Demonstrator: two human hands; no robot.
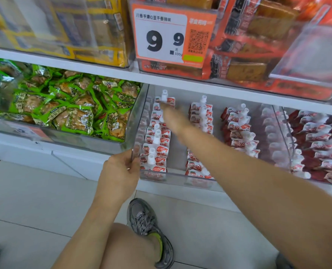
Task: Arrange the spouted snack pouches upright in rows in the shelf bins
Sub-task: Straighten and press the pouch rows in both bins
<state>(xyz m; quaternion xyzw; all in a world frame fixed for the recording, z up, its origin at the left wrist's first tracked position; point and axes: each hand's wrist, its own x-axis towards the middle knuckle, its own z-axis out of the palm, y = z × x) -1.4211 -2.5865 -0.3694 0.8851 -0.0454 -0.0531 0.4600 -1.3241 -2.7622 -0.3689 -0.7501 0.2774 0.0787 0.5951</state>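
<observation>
A clear plastic shelf bin (pixel 176 176) on the lower shelf holds red-and-white spouted snack pouches with white caps in three upright rows: a left row (pixel 157 144), a middle row (pixel 201 121) and a right row (pixel 238 131). My left hand (pixel 120 171) grips the bin's front left corner. My right hand (pixel 172 118) reaches deep into the bin and is blurred by motion. Its fingers are at the back pouches of the left row (pixel 166 100). I cannot tell whether they hold one.
A neighbouring bin (pixel 316 144) on the right holds more spouted pouches, some darker red. Green snack packets (pixel 68 105) fill the bin on the left. The upper shelf carries yellow and orange packs and a price tag (pixel 171 35). My knee and grey shoe (pixel 151 230) are on the tiled floor.
</observation>
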